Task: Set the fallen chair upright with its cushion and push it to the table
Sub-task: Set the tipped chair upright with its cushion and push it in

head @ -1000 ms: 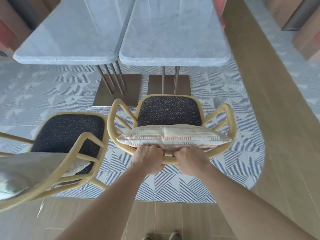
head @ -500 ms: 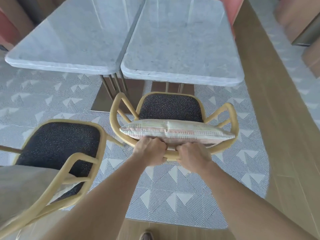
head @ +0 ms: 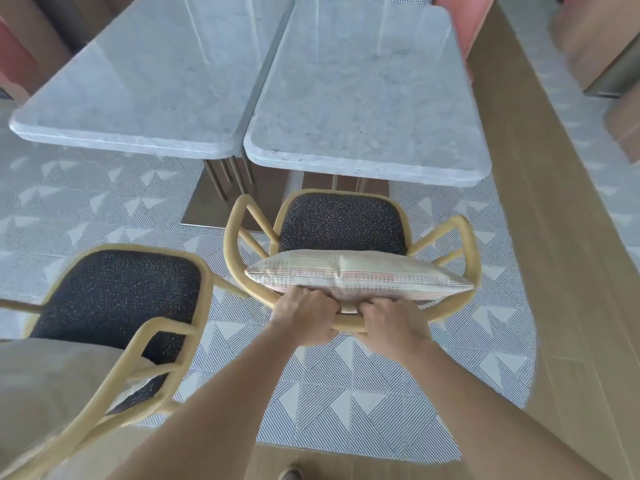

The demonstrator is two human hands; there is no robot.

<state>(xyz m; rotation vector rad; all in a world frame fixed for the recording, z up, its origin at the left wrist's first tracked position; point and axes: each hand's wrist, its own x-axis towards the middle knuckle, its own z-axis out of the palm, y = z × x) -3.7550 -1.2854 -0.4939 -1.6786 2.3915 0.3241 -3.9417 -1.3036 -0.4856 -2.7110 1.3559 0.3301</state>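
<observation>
Yellow bentwood armchair (head: 471, 261), back rail gripped by left hand (head: 304, 320), right hand (head: 393, 325); striped fabric cushion (head: 356, 275) beyond knuckles may topple if shoved.

Head view, forward and downward

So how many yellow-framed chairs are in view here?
2. The held chair faces the right table, gripped by the left hand and right hand; the second chair stands lower left. More may be hidden.
</observation>
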